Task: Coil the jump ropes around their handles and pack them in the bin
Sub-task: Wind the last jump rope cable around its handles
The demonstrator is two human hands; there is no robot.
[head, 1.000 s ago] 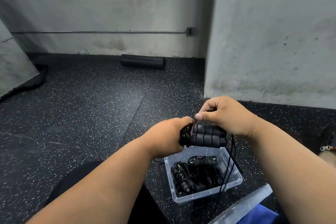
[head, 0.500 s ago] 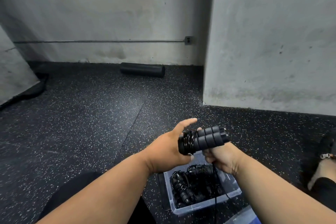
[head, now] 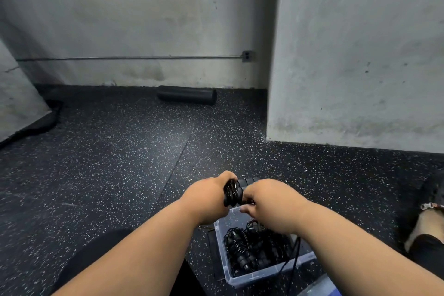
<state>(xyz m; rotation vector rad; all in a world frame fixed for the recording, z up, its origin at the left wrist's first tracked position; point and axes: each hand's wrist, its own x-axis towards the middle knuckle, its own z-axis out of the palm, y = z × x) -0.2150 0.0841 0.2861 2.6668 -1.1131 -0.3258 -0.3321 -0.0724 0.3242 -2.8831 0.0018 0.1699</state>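
Holding coiled black ropes point(head: 249, 250), the clear bin point(head: 271, 273) sits on the speckled floor point(head: 108, 175) — foam roller point(head: 187, 95) far behind. Above it, left hand point(head: 207, 196) grips the jump-rope handles point(head: 236, 191); right hand point(head: 266, 202), formerly beneath, now curls over them, its forearm partly covering the bin.

I had one wide-angle camera on my head, aimed forward and down. It sat close above my forearms, took in the dark speckled rubber floor point(head: 115, 163) ahead, and reached the grey concrete wall point(head: 144, 31) well beyond.
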